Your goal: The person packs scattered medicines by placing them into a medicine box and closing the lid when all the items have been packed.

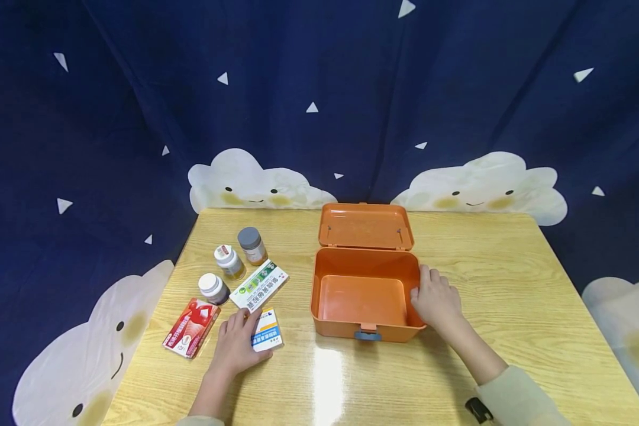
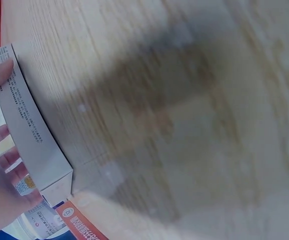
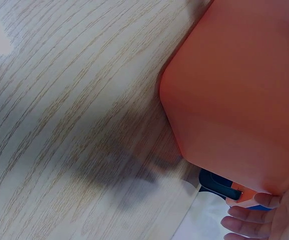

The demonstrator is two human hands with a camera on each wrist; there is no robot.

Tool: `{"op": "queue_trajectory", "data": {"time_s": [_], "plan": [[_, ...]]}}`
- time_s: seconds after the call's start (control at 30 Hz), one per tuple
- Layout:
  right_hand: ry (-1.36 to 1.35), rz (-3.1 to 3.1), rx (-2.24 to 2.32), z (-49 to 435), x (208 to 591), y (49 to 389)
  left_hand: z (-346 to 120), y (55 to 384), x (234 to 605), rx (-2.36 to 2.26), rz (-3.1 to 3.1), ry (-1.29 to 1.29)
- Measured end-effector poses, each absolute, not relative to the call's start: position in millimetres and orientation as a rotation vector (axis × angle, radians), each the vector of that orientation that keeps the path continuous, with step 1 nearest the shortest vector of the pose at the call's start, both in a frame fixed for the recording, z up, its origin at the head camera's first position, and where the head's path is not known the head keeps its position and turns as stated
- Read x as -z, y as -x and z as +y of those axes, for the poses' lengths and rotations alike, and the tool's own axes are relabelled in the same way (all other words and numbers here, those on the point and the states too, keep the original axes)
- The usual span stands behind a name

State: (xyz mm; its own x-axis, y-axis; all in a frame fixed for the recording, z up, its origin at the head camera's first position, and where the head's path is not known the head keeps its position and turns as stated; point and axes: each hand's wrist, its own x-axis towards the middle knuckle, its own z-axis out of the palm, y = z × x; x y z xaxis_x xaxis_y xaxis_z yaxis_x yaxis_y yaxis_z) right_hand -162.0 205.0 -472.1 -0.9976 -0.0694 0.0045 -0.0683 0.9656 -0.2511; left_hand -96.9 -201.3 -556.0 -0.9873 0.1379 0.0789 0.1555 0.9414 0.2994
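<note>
1. Nearest at the right is the person's beige sleeve point(image 1: 522, 399), with a black object point(image 1: 479, 409) at its cuff.
2. Near left, the left hand point(image 1: 236, 343) grips a small white cardboard carton with blue and orange bands point(image 1: 267, 337), thumb on one side and fingers on the other. This carton is at the near left part of the pale wooden desk point(image 1: 511, 296), left of the toolbox; whether it touches the wood is hard to tell.
3. Just left of that hand lies a red cardboard carton with white lettering point(image 1: 189, 331), hemming it in on that side.
4. In the middle stands an open orange plastic toolbox point(image 1: 346, 329), its blue latch point(image 1: 367, 335) on the near wall.
5. The right hand point(image 1: 439, 302) holds the toolbox's right wall, thumb over the rim and fingers along the outside.
6. Just beyond the held carton, a long white-and-green carton point(image 1: 259, 286) lies slanted, blocking the far side.
7. Along its left and far side stand a dark bottle with a white cap point(image 1: 214, 289), an amber bottle with a white lid point(image 1: 230, 263) and an amber jar with a grey lid point(image 1: 252, 245).
8. Farther, the toolbox's orange lid point(image 1: 367, 226) leans back, before a navy curtain with clouds point(image 1: 277, 77).
</note>
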Motion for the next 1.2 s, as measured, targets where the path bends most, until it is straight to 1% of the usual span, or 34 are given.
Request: {"op": "queue_trajectory", "data": {"time_s": [0.43, 1.2], "plan": [[0.114, 3.108, 0.387, 205, 472, 163, -198, 99, 549, 0.544, -3.044, 0.187], [0.109, 3.103, 0.405, 205, 472, 162, -184, 114, 505, 0.617, -2.916, 0.204]]}}
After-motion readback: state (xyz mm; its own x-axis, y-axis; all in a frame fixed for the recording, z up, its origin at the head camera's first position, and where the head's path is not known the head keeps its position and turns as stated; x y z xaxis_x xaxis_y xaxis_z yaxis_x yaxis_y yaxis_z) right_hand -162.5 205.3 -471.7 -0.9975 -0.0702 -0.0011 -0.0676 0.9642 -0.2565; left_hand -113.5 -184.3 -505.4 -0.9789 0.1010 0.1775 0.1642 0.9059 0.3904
